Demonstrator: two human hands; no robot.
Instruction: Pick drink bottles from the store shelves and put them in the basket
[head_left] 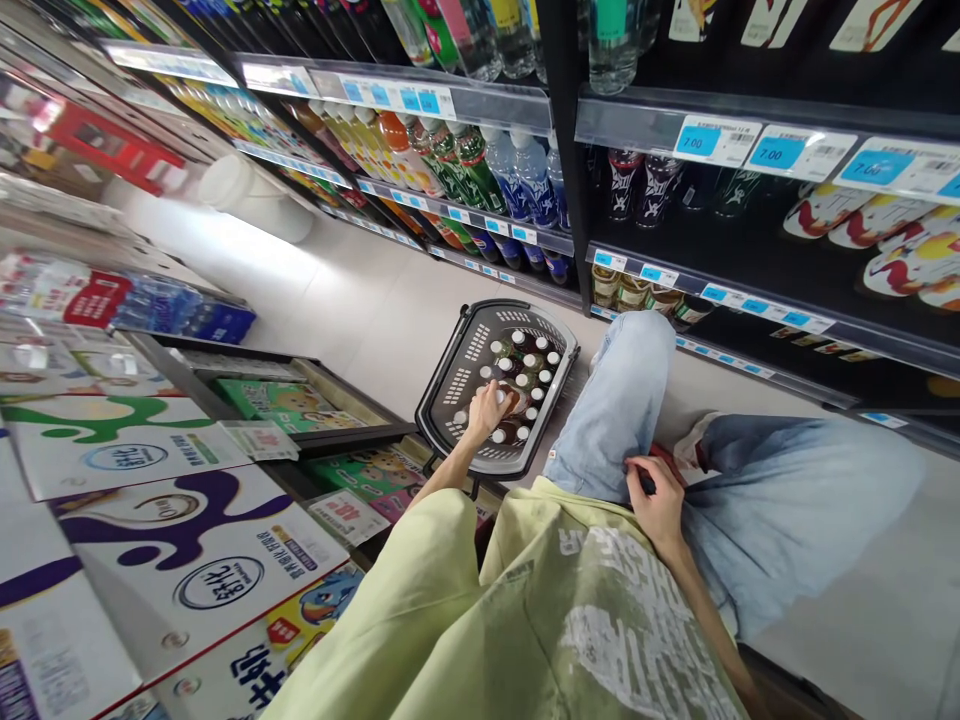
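My left hand (489, 408) reaches into a black and grey shopping basket (444, 385) on the floor, its fingers closed around the top of a bottle with a white cap (501, 397) and brownish contents. Several more white-capped drink bottles (531, 360) stand upright close together in the basket, some dark, some green. My right hand (658, 495) rests on my jeans by the thigh, away from the basket. Its fingers are loosely curled, the thumb and forefinger making a ring with nothing visible in it.
Drink shelves (517, 225) with price tags run along the aisle on the far side. Stacked milk cartons (187, 550) fill the left, beside a low display bin (292, 400). A white bucket (259, 200) and wrapped water packs (180, 305) stand further down the aisle.
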